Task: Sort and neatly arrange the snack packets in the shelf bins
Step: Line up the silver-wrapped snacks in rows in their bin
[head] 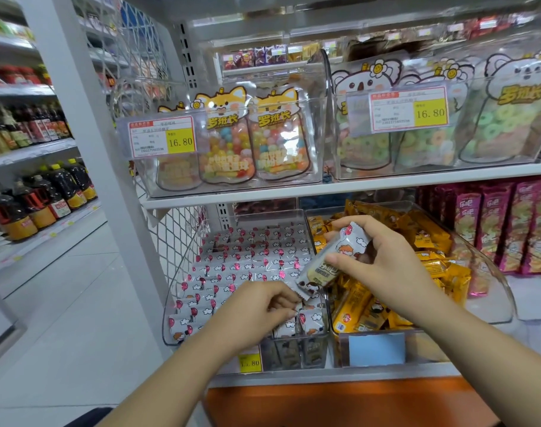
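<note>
My right hand (383,257) grips a white snack packet (330,266) with cartoon print, tilted above the divide between two clear bins. My left hand (263,306) reaches into the left bin (170,303), its curled fingertips on the white packets at the bin's front right, close to the held packet's lower end. That left bin holds several rows of white packets with red balloons (250,260). The right bin (497,291) holds a loose heap of yellow-orange packets (355,306).
The shelf above carries clear bins of candy pouches (250,140) and koala-print ring-candy pouches (494,118) with price tags. Pink snack tubes (509,223) stand at right. A white upright post (87,149) and wire mesh (177,238) flank the left bin. Bottles (41,204) fill the far-left shelves.
</note>
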The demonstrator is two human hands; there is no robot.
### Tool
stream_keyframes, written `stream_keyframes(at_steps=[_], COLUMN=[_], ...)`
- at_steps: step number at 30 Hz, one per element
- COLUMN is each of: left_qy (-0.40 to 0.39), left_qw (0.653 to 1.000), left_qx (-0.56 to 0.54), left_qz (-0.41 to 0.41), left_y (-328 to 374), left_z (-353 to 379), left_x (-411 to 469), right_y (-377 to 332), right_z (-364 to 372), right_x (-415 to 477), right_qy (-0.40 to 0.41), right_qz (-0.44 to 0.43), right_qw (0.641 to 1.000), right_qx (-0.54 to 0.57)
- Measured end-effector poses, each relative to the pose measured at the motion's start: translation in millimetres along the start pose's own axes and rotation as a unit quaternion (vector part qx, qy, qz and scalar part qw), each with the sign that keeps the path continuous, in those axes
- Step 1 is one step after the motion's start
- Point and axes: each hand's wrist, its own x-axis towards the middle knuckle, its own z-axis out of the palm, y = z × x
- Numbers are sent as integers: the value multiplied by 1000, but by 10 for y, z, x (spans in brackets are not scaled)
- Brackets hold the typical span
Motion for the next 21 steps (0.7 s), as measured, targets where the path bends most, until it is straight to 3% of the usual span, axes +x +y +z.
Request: stream_keyframes(at_steps=[4,7,15,21], left_qy=[-11,-12,11,18], left_qw=[991,985,991,994], left_qx=[132,171,130,105], left_qz=[16,19,12,14], left_y=[-74,-85,-194,-215], left_z=[-75,-51,2,-3], left_x=[-88,-123,-196,-195], right_y=[63,107,169,-13], right_z=[91,175,219,289], right_x=[-16,-30,-31,-52], right_qy=[-44,-66,-93,-147], right_qz=[24,45,77,5], right_qw=[999,996,990,969], right_qx=[11,29,-70,-197])
